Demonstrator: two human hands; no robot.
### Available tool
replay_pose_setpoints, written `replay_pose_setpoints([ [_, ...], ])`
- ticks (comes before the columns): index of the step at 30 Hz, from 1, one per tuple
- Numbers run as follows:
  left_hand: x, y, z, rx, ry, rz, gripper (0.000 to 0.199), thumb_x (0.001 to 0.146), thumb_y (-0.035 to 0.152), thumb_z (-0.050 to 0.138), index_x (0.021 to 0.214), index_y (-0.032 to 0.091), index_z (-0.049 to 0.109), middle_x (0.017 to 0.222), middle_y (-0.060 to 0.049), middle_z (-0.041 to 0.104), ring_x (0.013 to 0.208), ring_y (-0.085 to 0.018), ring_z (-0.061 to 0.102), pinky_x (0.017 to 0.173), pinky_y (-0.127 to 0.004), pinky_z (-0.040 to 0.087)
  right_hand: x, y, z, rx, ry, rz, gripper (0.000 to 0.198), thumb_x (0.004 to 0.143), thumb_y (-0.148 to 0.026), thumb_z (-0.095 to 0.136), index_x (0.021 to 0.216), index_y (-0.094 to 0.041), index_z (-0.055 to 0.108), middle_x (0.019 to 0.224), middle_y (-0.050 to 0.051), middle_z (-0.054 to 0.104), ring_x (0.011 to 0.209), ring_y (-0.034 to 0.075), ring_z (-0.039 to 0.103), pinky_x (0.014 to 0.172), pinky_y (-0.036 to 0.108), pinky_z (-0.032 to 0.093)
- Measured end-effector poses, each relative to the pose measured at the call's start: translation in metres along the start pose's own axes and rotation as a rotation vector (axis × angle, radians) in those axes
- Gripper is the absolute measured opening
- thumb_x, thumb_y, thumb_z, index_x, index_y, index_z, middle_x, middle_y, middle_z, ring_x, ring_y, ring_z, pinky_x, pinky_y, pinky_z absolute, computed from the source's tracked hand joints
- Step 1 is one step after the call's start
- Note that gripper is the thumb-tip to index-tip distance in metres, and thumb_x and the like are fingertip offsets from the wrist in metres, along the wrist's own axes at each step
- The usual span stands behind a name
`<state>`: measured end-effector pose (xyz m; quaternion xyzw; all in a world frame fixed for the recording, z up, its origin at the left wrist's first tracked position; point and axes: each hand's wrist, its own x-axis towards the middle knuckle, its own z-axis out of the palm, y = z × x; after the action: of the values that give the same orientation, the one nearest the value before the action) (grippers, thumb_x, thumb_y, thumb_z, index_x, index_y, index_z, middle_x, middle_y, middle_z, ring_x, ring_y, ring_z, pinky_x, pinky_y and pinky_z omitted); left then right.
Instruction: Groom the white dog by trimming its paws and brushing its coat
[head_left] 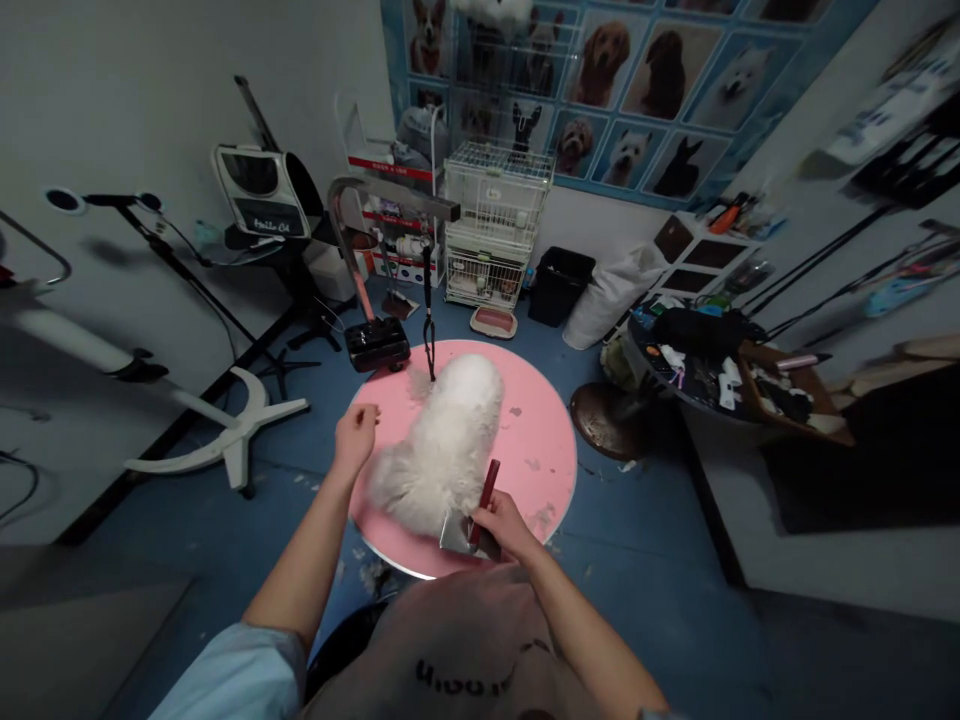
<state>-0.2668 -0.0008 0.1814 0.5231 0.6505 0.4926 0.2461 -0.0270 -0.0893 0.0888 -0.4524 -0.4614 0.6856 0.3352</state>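
Note:
A white fluffy dog [457, 420] is on the round pink grooming table [536, 420], its long-haired end nearest me. My right hand [504, 525] grips a slicker brush [487, 490] by its dark red handle. The brush's pale, flat head is low against the fur at the near table edge; its pins do not show. Over the table's left rim, my left hand [358, 435] is held with fingers curled, apart from the dog, and nothing shows in it. Loose grey tufts [532, 464] of hair lie on the pink top.
A grooming arm [352, 250] with a hanging black strap [428, 310] rises behind the table. A white wheeled stand [240, 430] is on the left. To the right are a cluttered side table [675, 375] and a round brown base [609, 420]. Cages [495, 220] and a black bin [561, 285] stand behind.

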Motion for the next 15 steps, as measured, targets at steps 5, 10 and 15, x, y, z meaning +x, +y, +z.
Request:
replay_pose_setpoints([
  [5,-0.06,0.003,0.06,0.253,-0.725,0.488,0.021,0.087,0.027,0.049,0.087,0.018,0.068,0.084,-0.006,0.069,0.081,-0.018,0.061,0.078,-0.03,0.048,-0.012,0.028,0.008,-0.145,0.021,-0.017,0.007,0.067,-0.019,0.058,0.07,-0.017,0.053,0.062,-0.005,0.053,0.056,0.01,0.047,0.051,0.019,0.036],
  [10,-0.101,-0.049,0.077,0.529,-0.382,0.394,0.026,0.088,0.027,0.049,0.104,0.015,0.065,0.092,-0.012,0.066,0.091,-0.025,0.059,0.085,-0.04,0.045,-0.011,0.047,0.01,-0.25,0.011,0.004,0.004,0.066,-0.016,0.053,0.066,-0.017,0.05,0.06,-0.005,0.047,0.055,0.009,0.042,0.05,0.018,0.032],
  [15,-0.115,-0.081,0.073,0.51,-0.165,0.166,0.078,0.067,0.044,0.071,0.131,0.011,0.042,0.14,-0.022,0.032,0.133,-0.039,0.028,0.104,-0.053,0.032,-0.017,0.054,0.008,-0.389,-0.076,0.018,0.006,0.065,-0.016,0.056,0.07,-0.017,0.055,0.064,-0.004,0.052,0.059,0.01,0.045,0.053,0.019,0.035],
])
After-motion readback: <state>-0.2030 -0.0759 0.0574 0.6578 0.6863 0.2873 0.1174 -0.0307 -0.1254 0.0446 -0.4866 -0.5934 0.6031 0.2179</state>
